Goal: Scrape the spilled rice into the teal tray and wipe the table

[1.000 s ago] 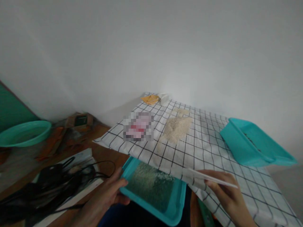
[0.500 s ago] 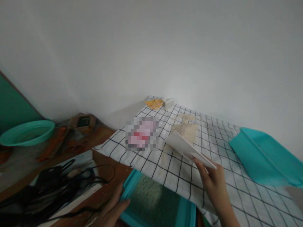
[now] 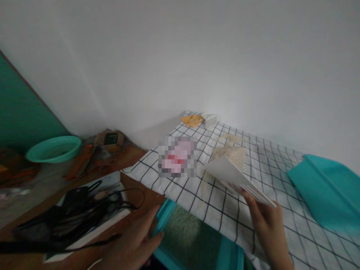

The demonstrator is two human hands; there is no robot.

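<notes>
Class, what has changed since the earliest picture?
The right hand carried the white card forward from the near edge of the checked cloth toward the grain pile, turning its broad face into view. The left hand stays at the left rim of the teal tray; the pile remains.

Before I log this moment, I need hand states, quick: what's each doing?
Left hand: holding the turquoise tray by its left edge.
Right hand: closed, holding a white card.

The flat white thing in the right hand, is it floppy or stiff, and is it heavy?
The flat white thing is probably fairly stiff: the right hand holds it near one end, and the rest sticks out without drooping. It's likely light too, since its edge looks thin. Being thin, it might still bend if pushed hard.
</notes>
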